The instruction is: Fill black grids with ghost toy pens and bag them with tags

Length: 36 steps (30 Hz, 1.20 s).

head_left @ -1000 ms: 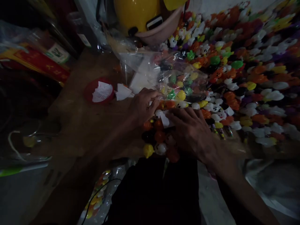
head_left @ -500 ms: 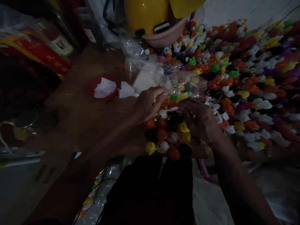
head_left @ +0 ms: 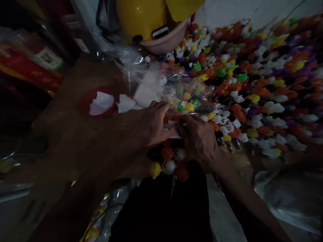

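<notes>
Between my hands lies a small white paper slip (head_left: 174, 135), over a row of small coloured figure toys (head_left: 168, 166) with round orange, white, yellow and black heads. My left hand (head_left: 154, 125) is at the mouth of a clear plastic bag (head_left: 202, 90), fingers bent over its edge and thumb reaching toward the slip. From the other side my right hand (head_left: 201, 137) curls its fingers down at the slip's right end; its fingertips are partly hidden. More toys, green and yellow, show through the bag.
A large heap of similar toys (head_left: 264, 90) covers the table's right side. To the left stand a red bowl (head_left: 84, 105) with paper slips (head_left: 101, 103) and more white papers (head_left: 126, 103). Behind are a pink basin (head_left: 166, 45) and a yellow rounded object (head_left: 141, 16).
Both hands have come closer together over the toys, and the slip now lies between them, lower than before. The bag's edge has come down over the upper toys. The view has shifted slightly.
</notes>
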Motion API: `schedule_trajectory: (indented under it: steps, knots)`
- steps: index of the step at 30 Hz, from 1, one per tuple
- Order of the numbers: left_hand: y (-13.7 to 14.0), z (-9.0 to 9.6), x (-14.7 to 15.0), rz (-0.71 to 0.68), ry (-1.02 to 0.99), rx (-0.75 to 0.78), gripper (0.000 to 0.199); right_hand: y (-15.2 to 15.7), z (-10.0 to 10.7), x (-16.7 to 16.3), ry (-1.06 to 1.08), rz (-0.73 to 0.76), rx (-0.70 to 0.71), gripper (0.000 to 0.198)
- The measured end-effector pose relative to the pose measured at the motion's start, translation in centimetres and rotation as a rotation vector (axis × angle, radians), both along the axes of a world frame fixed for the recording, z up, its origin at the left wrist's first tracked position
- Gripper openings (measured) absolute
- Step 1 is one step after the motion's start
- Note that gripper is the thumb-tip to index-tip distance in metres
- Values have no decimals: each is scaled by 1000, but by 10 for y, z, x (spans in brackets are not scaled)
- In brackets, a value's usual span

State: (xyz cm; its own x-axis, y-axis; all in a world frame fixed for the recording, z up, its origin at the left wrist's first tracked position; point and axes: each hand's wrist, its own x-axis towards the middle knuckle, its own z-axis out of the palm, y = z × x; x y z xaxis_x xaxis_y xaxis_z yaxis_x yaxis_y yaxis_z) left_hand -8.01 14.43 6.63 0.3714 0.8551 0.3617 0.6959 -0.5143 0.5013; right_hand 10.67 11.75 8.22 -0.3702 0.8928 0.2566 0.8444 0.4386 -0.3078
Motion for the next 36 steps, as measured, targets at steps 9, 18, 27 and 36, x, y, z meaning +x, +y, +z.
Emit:
schedule_trajectory:
  steps: [9,18,27,36]
  knots:
    - [5,-12,0,14,58,78,42,-6,-2,75,65,-282,206,22]
    - [5,-10,2,52,73,78,45,56,-67,61,210,-278,212,28]
    - [4,-8,2,59,-5,-16,36,34,-76,73,847,-248,286,22]
    - [7,-4,1,68,-133,-93,37,58,-65,45,1258,-240,163,43]
